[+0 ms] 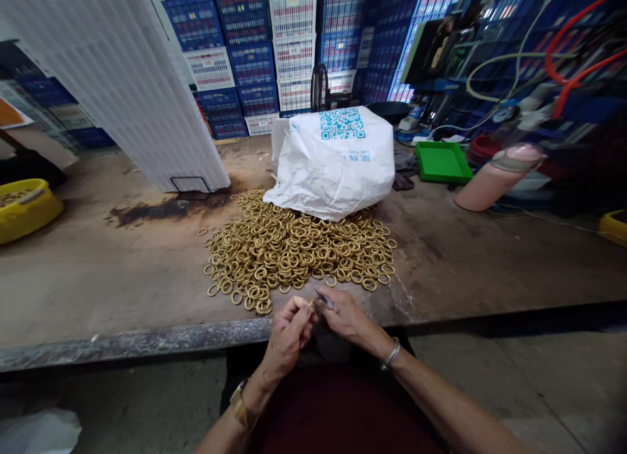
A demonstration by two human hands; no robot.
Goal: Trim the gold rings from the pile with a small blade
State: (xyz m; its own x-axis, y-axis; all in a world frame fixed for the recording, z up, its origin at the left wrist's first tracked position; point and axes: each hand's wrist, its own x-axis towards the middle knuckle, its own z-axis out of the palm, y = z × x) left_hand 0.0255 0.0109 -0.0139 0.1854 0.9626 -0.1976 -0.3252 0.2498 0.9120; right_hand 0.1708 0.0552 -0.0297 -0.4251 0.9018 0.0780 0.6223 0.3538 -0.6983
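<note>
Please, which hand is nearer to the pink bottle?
Right. The right hand is to the left of the pink bottle and closer to the person; the left hand is on that same side, farther away.

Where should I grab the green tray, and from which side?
I'd pinch the near wall of the green tray, mid-length, coming from the front edge of the table. The tray is shallow with raised walls, and the white sack and pink bottle flank its sides.

Stacked blue and white crates (243,62) behind a worn, dark-stained brown worktable (122,271), above grey floor (161,402).
</note>
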